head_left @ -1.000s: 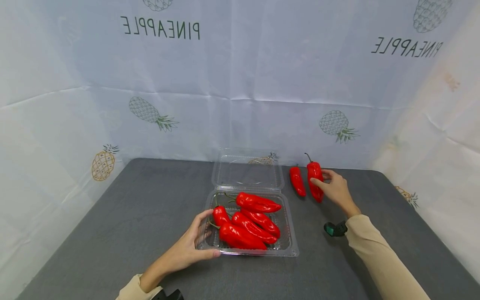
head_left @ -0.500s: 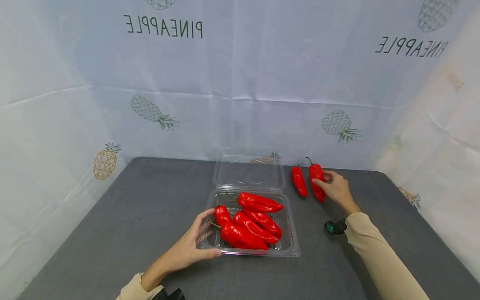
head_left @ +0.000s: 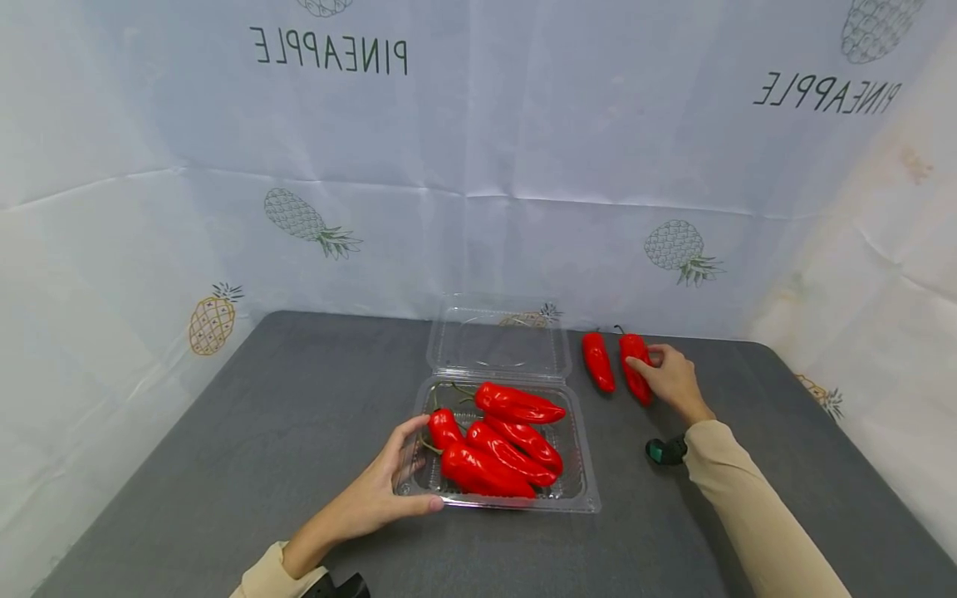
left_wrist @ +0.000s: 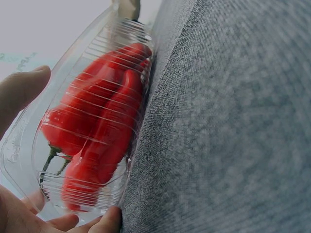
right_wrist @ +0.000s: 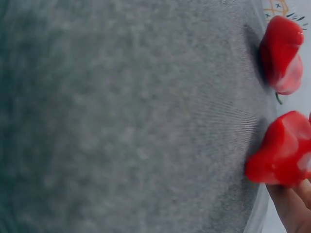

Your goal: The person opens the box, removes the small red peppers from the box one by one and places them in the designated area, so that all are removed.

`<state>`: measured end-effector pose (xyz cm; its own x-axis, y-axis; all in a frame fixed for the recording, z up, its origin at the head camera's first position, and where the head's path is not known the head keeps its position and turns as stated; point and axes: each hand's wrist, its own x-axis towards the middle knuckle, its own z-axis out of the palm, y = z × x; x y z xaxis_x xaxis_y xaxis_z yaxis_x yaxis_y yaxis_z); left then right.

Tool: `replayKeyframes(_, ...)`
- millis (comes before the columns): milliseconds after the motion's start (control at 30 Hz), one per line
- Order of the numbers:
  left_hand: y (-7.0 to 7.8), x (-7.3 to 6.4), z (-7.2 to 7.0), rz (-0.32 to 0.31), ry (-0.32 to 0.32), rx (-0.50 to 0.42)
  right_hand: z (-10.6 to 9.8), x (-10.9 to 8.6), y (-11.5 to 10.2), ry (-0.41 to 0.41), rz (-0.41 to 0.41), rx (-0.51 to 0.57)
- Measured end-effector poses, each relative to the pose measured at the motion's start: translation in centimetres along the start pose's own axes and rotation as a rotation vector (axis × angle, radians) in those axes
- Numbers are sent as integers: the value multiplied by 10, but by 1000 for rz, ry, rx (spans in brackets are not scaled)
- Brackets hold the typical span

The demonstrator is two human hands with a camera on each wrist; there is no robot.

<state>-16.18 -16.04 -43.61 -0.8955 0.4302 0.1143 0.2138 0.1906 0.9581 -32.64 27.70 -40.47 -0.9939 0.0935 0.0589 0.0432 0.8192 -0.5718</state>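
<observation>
A clear plastic clamshell container [head_left: 586,473] lies with its lid folded back, several red peppers [head_left: 486,471] heaped inside. My left hand [head_left: 370,494] grips its near left corner, thumb along the front rim and fingers against the left wall. In the left wrist view, peppers show through the ribbed wall [left_wrist: 116,189]. Farther right, my right hand [head_left: 671,384] holds a red pepper [head_left: 632,349] between thumb and fingers, its tip close to the table. The right wrist view shows this pepper [right_wrist: 282,150] with fingertips [right_wrist: 286,206] under it. A second loose pepper [head_left: 598,363] lies just left of it.
The transparent lid [head_left: 497,349] leans back behind the container, near the table's far edge. A dark grey table [head_left: 314,399] spreads around everything. Behind it hangs a pale cloth [head_left: 478,124] printed with pineapples. A black-and-green wrist device [head_left: 665,451] sits at the right sleeve.
The stem end of the pepper in my right hand has come down, so it lies flatter beside the other loose pepper. My left hand stays on the container; the head view has shifted slightly.
</observation>
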Motion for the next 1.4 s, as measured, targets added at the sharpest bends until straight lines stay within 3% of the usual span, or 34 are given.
replayKeyframes(533,0,1,0,5,-3,0,7,-4,-4,59,104,3)
replayKeyframes(700,0,1,0,-4,-2,3,3,-4,-2,25,116,-19)
replayKeyframes(1067,0,0,0,5,5,0,-10,-5,1,-146,82,-17)
replayKeyframes(1400,0,1,0,-2,0,-1,-6,-5,5,-88,53,-10)
